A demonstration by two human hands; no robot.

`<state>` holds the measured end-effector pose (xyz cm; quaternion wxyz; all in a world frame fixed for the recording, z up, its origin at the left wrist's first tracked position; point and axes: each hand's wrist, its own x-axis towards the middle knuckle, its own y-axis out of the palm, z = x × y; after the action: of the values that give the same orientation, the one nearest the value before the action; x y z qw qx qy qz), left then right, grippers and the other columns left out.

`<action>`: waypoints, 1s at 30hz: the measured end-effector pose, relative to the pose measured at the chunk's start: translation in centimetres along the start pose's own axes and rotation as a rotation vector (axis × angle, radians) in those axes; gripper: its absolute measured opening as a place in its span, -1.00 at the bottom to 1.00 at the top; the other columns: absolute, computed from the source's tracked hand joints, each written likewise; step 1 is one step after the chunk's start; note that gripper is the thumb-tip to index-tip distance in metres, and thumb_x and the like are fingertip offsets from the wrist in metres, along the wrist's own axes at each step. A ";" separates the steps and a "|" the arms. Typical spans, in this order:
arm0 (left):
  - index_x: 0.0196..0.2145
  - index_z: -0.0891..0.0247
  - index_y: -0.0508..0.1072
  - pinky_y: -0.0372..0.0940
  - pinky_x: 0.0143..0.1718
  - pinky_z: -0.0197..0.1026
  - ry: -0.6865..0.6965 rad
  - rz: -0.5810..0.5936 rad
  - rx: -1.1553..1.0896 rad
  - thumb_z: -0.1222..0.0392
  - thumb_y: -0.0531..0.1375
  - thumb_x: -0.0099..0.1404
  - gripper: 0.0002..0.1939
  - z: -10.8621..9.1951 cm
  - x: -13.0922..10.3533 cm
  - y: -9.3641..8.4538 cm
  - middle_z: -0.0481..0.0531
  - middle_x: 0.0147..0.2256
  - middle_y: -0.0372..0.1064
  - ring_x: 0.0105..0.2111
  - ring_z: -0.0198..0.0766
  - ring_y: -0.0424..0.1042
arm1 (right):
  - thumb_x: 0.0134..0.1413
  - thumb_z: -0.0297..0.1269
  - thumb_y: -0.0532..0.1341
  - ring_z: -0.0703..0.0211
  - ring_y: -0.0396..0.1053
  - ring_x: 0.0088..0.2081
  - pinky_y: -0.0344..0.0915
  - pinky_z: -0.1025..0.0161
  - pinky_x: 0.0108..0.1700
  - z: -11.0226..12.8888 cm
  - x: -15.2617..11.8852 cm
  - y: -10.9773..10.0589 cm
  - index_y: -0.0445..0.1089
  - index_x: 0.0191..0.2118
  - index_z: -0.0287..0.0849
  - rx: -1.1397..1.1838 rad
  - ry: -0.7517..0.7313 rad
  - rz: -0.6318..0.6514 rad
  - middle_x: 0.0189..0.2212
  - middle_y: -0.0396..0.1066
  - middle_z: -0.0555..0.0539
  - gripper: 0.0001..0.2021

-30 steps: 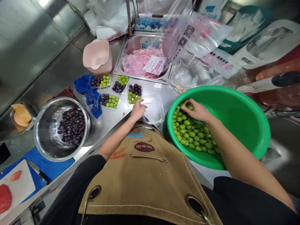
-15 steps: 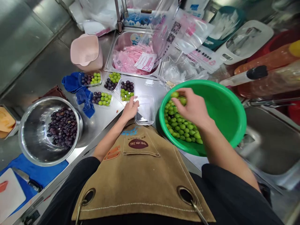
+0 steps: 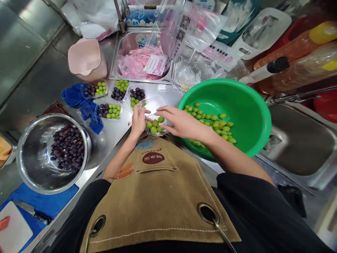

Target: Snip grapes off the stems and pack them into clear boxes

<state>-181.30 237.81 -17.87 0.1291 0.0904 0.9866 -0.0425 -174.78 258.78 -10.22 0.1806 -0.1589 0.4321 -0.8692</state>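
Note:
My left hand [image 3: 139, 121] grips the left edge of a clear plastic box [image 3: 153, 104] in front of the apron. Several green grapes [image 3: 154, 126] lie in the near end of that box. Over its right side is my right hand [image 3: 180, 122], fingers apart and holding nothing. More green grapes [image 3: 222, 127] rest in the large green basin [image 3: 247, 105] to the right. Four filled boxes stand behind and left of my left hand, with dark and green grapes, among them one box [image 3: 110, 110] nearest the front.
A steel bowl [image 3: 26, 140] of dark grapes stands at left, near a knife [image 3: 31, 211] and a white board [image 3: 17, 228] on blue cloth. A pink container [image 3: 86, 59] and a sink [image 3: 113, 68] of pink packets are behind. Another sink [image 3: 300, 140] lies right.
My right hand has moved left from the green basin to the box and let go of the green grapes it held. Several green grapes now lie in that box. The view has shifted slightly.

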 end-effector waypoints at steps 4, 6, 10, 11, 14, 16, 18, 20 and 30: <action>0.25 0.07 0.34 0.42 -0.38 -0.24 0.133 -0.041 -0.045 -0.23 0.11 0.62 -0.55 -0.5 -0.5 -0.2 0.03 -0.13 0.55 -0.46 -0.30 0.56 | 0.47 -0.08 0.14 -0.16 0.55 0.06 0.51 -0.12 0.14 -4.2 -5.1 -2.1 0.49 0.21 -0.04 -0.023 0.399 -0.353 0.10 0.58 -0.26 -0.64; 0.27 0.04 0.34 0.39 -0.40 -0.25 0.211 -0.050 -0.050 -0.26 0.12 0.60 -0.53 -0.9 -0.8 -0.4 0.02 -0.13 0.55 -0.47 -0.31 0.54 | 0.45 -0.03 0.14 -0.25 0.52 0.10 0.45 -0.16 0.21 -7.9 -8.2 -1.9 0.47 0.19 -0.20 -0.112 0.629 -0.329 0.11 0.55 -0.41 -0.57; 0.34 0.00 0.31 0.40 -0.37 -0.25 0.333 -0.064 -0.021 -0.32 0.11 0.59 -0.45 -1.7 -1.4 -0.7 0.06 -0.09 0.56 -0.41 -0.29 0.58 | 0.26 0.16 0.31 -0.66 0.29 0.26 0.30 -0.41 0.21 -14.9 -13.8 0.6 0.39 0.27 -0.41 -0.220 0.983 0.114 0.29 0.31 -0.79 -0.27; 0.35 0.00 0.30 0.41 -0.37 -0.24 0.345 -0.067 -0.023 -0.34 0.10 0.59 -0.43 -2.0 -1.5 -0.7 0.08 -0.08 0.56 -0.38 -0.26 0.60 | 0.25 0.20 0.31 -0.69 0.26 0.28 0.29 -0.42 0.19 -16.0 -14.7 1.3 0.38 0.29 -0.41 -0.228 1.012 0.168 0.31 0.26 -0.83 -0.23; 0.36 0.01 0.29 0.40 -0.40 -0.24 0.336 -0.067 -0.059 -0.36 0.10 0.58 -0.40 -2.6 -1.4 -0.7 0.10 -0.08 0.56 -0.32 -0.21 0.63 | 0.30 0.23 0.28 -0.59 0.31 0.22 0.30 -0.34 0.18 -17.9 -15.9 2.7 0.39 0.27 -0.36 -0.250 0.976 0.186 0.26 0.28 -0.78 -0.27; 0.37 0.01 0.28 0.39 -0.43 -0.26 0.298 -0.057 -0.090 -0.37 0.10 0.58 -0.39 -2.8 -1.2 -0.6 0.09 -0.10 0.56 -0.34 -0.23 0.63 | 0.27 0.19 0.32 -0.41 0.41 0.10 0.35 -0.22 0.16 -18.2 -15.7 3.1 0.42 0.19 -0.30 -0.222 0.936 0.175 0.17 0.37 -0.63 -0.35; 0.37 0.01 0.27 0.37 -0.44 -0.27 0.250 -0.055 -0.104 -0.39 0.09 0.58 -0.38 -2.9 -0.8 -0.6 0.07 -0.10 0.57 -0.38 -0.26 0.61 | 0.23 0.15 0.36 -0.26 0.46 -0.03 0.40 -0.11 0.12 -18.2 -15.4 3.1 0.42 0.12 -0.24 -0.178 0.896 0.154 0.11 0.42 -0.51 -0.42; 0.37 0.00 0.26 0.37 -0.45 -0.28 0.204 -0.066 -0.102 -0.38 0.07 0.59 -0.39 -2.8 -0.6 -0.4 0.05 -0.11 0.57 -0.40 -0.28 0.61 | 0.21 0.12 0.39 -0.23 0.46 -0.06 0.41 -0.08 0.10 -18.1 -15.1 3.0 0.40 0.06 -0.19 -0.148 0.857 0.120 0.08 0.45 -0.48 -0.48; 0.29 0.02 0.30 0.32 -0.43 -0.28 0.039 -0.089 -0.061 -0.23 0.08 0.63 -0.55 -1.6 -0.2 0.0 0.01 -0.11 0.54 -0.45 -0.34 0.55 | 0.29 -0.02 0.24 -0.22 0.49 -0.19 0.38 -0.07 -0.05 -16.0 -13.2 -1.2 0.51 -0.17 -0.11 -0.169 0.943 0.068 -0.20 0.63 -0.37 -0.74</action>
<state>-181.52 238.00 -16.26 0.1106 0.0433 0.9928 -0.0163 -170.25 276.47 -20.07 -0.0203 0.2525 0.5409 -0.8021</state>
